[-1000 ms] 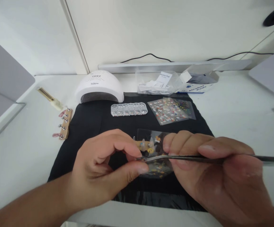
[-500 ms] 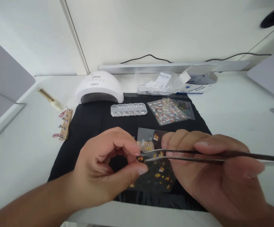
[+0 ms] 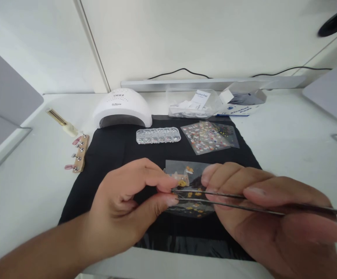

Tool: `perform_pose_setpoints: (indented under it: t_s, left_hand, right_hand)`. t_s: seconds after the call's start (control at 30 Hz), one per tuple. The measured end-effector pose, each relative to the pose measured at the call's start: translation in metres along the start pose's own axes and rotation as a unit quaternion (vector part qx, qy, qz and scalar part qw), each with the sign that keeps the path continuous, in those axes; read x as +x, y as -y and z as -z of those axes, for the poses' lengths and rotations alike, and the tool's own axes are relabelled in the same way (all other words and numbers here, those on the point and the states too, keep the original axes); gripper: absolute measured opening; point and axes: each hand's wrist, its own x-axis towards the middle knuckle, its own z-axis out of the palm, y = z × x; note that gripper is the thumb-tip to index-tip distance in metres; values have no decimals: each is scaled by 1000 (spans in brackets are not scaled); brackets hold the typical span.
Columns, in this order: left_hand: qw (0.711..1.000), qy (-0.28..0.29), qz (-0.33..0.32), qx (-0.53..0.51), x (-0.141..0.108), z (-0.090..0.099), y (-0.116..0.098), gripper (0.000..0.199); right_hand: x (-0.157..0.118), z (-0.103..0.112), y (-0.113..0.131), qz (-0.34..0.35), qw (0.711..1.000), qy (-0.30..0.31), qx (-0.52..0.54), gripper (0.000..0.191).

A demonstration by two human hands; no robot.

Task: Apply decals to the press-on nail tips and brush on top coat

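Note:
My right hand (image 3: 261, 205) grips metal tweezers (image 3: 232, 199), their two arms pointing left and slightly apart. Its curled fingers overlap the right edge of a clear sticker sheet (image 3: 174, 166) with small orange and yellow designs; whether they hold the sheet is unclear. My left hand (image 3: 130, 201) is closed in a pinch, thumb and index finger meeting at the tweezer tips. What lies in that pinch is hidden or too small to name. Behind the left fingertips, a small pale, clear-pronged piece (image 3: 182, 178) shows against the sheet.
A black cloth (image 3: 113, 155) covers the table's middle. On it lie a clear rhinestone case (image 3: 158, 135) and more sticker sheets (image 3: 206, 137). Behind stand a white nail lamp (image 3: 121, 108), a clear tub (image 3: 191, 104) and an alcohol pad box (image 3: 241, 104). A wooden clip stand (image 3: 81, 154) is left.
My left thumb and index finger have come together at the tweezer tips. The sticker sheet now looks tilted and shorter. My right hand has shifted slightly right and down.

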Motion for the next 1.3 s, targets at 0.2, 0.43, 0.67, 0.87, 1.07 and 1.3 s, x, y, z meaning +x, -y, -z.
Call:
perform_pose_setpoints:
  t_s: [0.2, 0.43, 0.67, 0.87, 1.07, 1.3]
  left_hand:
    - [1000, 3, -7, 9, 0, 0, -1, 14]
    - [999, 7, -20, 25, 0, -1, -1, 13]
    - [999, 10, -32, 31, -1, -2, -1, 14]
    - [999, 8, -34, 36, 1, -1, 0, 13]
    - [999, 14, -35, 40, 1, 1, 0, 13]
    - [1000, 6, -7, -21, 0, -1, 2, 25]
  right_hand:
    - [-3, 3, -2, 24, 999, 14, 30, 33]
    - [-2, 6, -6, 25, 999, 18, 32, 37]
    - [3, 4, -4, 23, 997, 55, 51, 28]
    - [3, 3, -3, 12, 996, 54, 67, 28]
    - [6, 2, -1, 10, 996, 54, 67, 29]
    - [1, 3, 1, -36, 999, -7, 28, 27]
